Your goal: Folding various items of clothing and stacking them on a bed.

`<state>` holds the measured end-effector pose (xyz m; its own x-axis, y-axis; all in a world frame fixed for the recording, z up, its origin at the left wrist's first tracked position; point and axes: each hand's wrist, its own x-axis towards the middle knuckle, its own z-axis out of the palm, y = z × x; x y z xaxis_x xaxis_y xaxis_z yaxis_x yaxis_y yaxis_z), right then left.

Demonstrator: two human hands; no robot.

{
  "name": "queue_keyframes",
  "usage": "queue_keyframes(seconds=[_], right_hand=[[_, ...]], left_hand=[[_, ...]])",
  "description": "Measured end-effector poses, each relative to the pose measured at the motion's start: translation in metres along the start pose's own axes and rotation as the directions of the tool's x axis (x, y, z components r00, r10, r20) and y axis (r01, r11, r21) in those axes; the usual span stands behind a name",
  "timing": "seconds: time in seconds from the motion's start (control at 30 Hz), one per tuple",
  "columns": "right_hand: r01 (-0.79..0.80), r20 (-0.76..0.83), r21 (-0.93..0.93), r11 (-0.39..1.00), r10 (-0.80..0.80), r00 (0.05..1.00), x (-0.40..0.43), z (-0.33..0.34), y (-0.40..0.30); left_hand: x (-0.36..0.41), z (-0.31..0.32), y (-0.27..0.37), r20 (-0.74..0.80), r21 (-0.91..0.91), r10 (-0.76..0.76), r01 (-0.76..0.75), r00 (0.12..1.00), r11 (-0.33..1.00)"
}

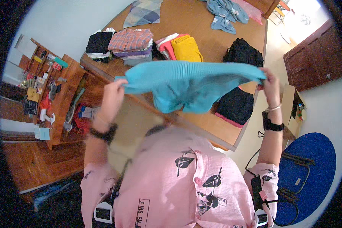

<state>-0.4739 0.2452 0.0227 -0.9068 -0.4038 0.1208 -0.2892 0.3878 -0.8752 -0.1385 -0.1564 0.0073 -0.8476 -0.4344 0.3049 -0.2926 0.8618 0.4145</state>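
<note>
A turquoise ribbed garment (182, 82) is stretched out in the air between my two hands, its lower part hanging in folds. My left hand (114, 92) grips its left end; that hand is slightly blurred. The right end is pinched in my right hand (269, 84). Behind the cloth, on a wooden table (185, 22), are folded piles: a plaid shirt (131, 40) on top of other clothes, a yellow garment (186, 48) beside red and white ones, and black clothes (243, 52). Another black folded garment (236, 105) lies near the right edge, partly hidden by the turquoise cloth.
A black-topped pile (99, 42) is at the table's left side. Checked cloth (144, 12) and a crumpled blue-grey garment (226, 14) lie farther back. A cluttered wooden desk (67, 97) stands left. To the right are a cardboard box (290, 108) and a blue round-topped object (316, 171).
</note>
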Motion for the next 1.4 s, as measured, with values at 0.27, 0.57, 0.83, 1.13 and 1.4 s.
queue_keyframes(seconds=[0.27,0.57,0.83,1.13,1.4], right_hand=[[-0.213,0.328,0.006,0.977,0.199,0.923,-0.037,-0.003,0.017],[-0.384,0.601,-0.016,0.923,0.316,0.734,-0.123,-0.019,0.033],[-0.476,0.613,-0.102,0.873,0.433,0.661,-0.187,-0.003,0.031],[0.026,0.467,-0.347,0.937,0.149,0.872,-0.198,0.024,0.03],[0.178,0.369,-0.439,0.881,-0.004,0.929,-0.158,0.02,0.024]], left_hand=[[-0.032,0.002,-0.061,0.153,-0.188,-0.024,0.053,0.988,0.981],[-0.11,0.021,-0.069,0.691,-0.187,-0.142,0.365,0.709,0.912],[-0.181,0.058,-0.056,0.943,-0.154,-0.08,0.635,0.324,0.757],[-0.176,0.055,-0.04,0.973,-0.105,-0.075,0.712,0.217,0.694],[-0.162,0.067,-0.073,0.568,-0.23,-0.1,0.274,0.817,0.934]])
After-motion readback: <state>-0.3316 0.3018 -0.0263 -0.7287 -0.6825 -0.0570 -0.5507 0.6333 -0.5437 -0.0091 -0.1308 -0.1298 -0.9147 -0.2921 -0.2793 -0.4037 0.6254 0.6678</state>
